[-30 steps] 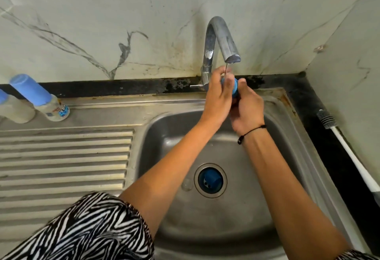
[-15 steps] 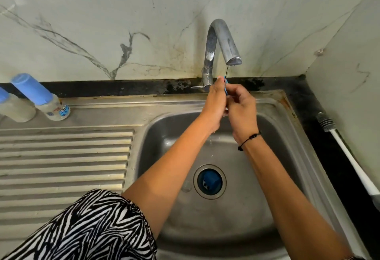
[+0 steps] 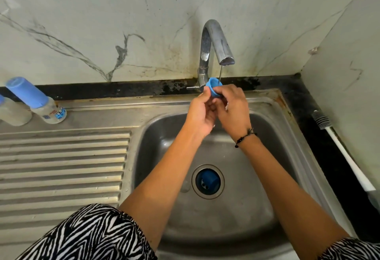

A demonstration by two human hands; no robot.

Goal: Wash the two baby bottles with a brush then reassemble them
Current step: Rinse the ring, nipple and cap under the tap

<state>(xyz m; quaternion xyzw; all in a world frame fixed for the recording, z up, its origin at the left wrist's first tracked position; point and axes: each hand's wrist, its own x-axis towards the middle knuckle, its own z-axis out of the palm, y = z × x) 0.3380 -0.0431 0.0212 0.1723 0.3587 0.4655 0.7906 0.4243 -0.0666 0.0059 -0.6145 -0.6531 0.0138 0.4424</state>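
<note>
While both arms reach in from zebra-print sleeves (image 3: 86, 237) at the near edge, a blue part (image 3: 207, 181) sits in the drain of the steel sink (image 3: 236, 229); ribbed drainboard (image 3: 61, 167) lies to its left; white-handled brush (image 3: 345, 153) lies on the black counter to its right, bristle end pointing away; above the basin's far side, left hand (image 3: 200, 114) and right hand (image 3: 234, 109) meet, fingers of both curled round a blue ring (image 3: 213, 88), its opening tilted up; right wrist wears a black cord (image 3: 244, 137); thin stream from the tap (image 3: 216, 42) drops into the ring; far left on the sink ledge, capped bottle (image 3: 39, 103) leans against the backsplash, second bottle (image 3: 12, 112) beside it, cut off by the frame edge; marble wall (image 3: 123, 23) behind.
</note>
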